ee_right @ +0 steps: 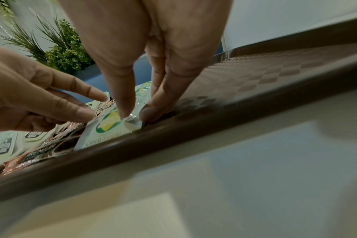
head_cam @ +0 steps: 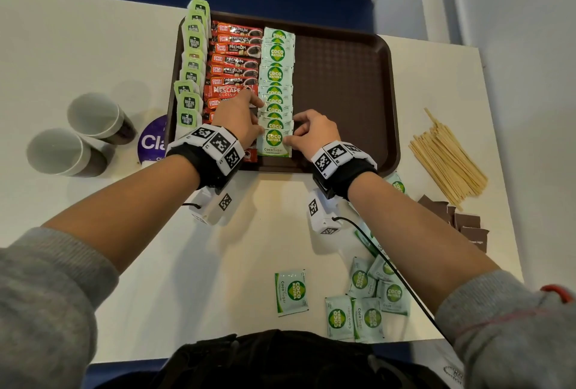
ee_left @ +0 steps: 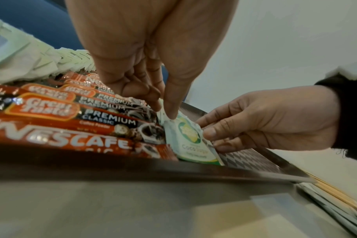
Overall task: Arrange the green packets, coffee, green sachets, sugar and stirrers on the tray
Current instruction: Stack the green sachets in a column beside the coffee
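Note:
On the brown tray lie three columns: green tea packets, red coffee sticks and green Coco Natura sachets. Both hands hold the front green sachet at the tray's near rim. My left hand pinches its upper left corner beside the coffee sticks. My right hand pinches the right edge of that sachet between thumb and forefinger. Wooden stirrers and brown sugar packets lie on the table to the right of the tray.
Several loose green sachets lie on the white table near me, one apart. Two paper cups and a purple round sticker sit left of the tray. The tray's right half is bare. A cable runs from my right wrist.

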Motion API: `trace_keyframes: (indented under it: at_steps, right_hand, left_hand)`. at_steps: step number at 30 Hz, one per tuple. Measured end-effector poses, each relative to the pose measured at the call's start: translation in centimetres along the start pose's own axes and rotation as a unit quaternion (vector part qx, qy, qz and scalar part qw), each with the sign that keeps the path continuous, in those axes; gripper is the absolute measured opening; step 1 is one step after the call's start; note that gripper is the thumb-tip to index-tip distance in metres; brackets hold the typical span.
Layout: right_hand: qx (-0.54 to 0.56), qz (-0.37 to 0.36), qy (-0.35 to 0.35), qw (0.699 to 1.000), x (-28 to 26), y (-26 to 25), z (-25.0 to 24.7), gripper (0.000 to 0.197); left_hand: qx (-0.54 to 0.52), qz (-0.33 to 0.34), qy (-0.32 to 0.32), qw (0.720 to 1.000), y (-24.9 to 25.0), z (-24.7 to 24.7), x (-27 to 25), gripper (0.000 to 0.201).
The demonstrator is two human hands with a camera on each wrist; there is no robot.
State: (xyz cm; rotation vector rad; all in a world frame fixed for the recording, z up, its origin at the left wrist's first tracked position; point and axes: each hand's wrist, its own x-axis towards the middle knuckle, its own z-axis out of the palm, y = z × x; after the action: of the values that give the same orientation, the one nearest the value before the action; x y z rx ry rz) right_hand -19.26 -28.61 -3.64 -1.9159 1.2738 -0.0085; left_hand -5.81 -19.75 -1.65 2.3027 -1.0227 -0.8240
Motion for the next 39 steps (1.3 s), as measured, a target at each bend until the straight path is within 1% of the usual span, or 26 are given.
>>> trace_keyframes:
  at_steps: [4,6,8,10,13,16,18,20,22,24,25,28,31,33,37,39]
  right_hand:
    - [0.001,-0.006,0.012,1.000,-0.6,0.1,-0.5,0.042]
    - [-0.009,-0.026,0.016,0.999,-1.3,0.0,-1.1,0.039]
    - [-0.032,-0.058,0.004,0.998,-2.3,-0.2,-1.9,0.032]
    - [-0.066,-0.090,-0.044,0.993,-3.6,-0.2,-3.1,0.028]
    - [-0.138,-0.112,-0.139,0.974,-6.4,0.4,-4.7,0.031]
    - [-0.207,-0.117,-0.193,0.952,-9.7,1.9,-5.5,0.042]
    - [-0.259,-0.119,-0.215,0.934,-12.1,3.7,-5.5,0.051]
    - [-0.313,-0.123,-0.220,0.916,-14.1,5.8,-5.3,0.063]
    - [-0.369,-0.122,-0.213,0.896,-16.0,8.1,-5.3,0.079]
    - [-0.413,-0.117,-0.206,0.879,-17.6,10.3,-5.7,0.097]
    - [-0.424,-0.112,-0.198,0.877,-18.2,11.4,-6.1,0.104]
    - [-0.417,-0.096,-0.167,0.888,-19.4,14.1,-6.8,0.116]
    - [-0.393,-0.100,-0.146,0.902,-19.8,15.4,-6.9,0.116]
    - [-0.372,-0.099,-0.143,0.912,-19.8,15.7,-7.0,0.114]
    - [-0.347,-0.103,-0.131,0.923,-19.4,15.5,-6.8,0.102]
    - [-0.339,-0.103,-0.133,0.926,-19.2,15.4,-6.6,0.099]
  left_hand:
    - [-0.014,0.003,0.008,1.000,0.4,-0.3,-0.8,0.037]
    - [-0.013,0.017,0.004,1.000,0.8,-0.5,-1.7,0.035]
    - [-0.005,0.031,-0.014,0.999,1.3,-0.7,-3.0,0.033]
    - [0.018,0.050,-0.048,0.997,1.8,-0.5,-4.7,0.033]
    - [0.076,0.083,-0.120,0.986,2.2,0.4,-7.9,0.037]
    - [0.109,0.093,-0.194,0.971,2.3,2.1,-11.3,0.047]
    - [0.145,0.097,-0.233,0.957,2.3,3.6,-13.6,0.055]
    - [0.187,0.102,-0.264,0.941,2.0,5.1,-15.2,0.063]
    - [0.230,0.105,-0.286,0.924,1.7,6.6,-16.7,0.071]
    - [0.268,0.107,-0.299,0.910,1.2,7.9,-17.9,0.075]
    - [0.279,0.111,-0.301,0.905,1.0,8.4,-18.2,0.075]
    - [0.277,0.117,-0.297,0.906,1.1,9.6,-18.8,0.072]
    - [0.270,0.113,-0.300,0.908,1.3,10.3,-18.7,0.061]
    - [0.264,0.100,-0.304,0.910,1.3,10.6,-18.7,0.055]
    - [0.224,0.109,-0.292,0.923,1.9,10.7,-18.7,0.039]
    - [0.183,0.111,-0.302,0.929,2.5,10.6,-18.7,0.040]
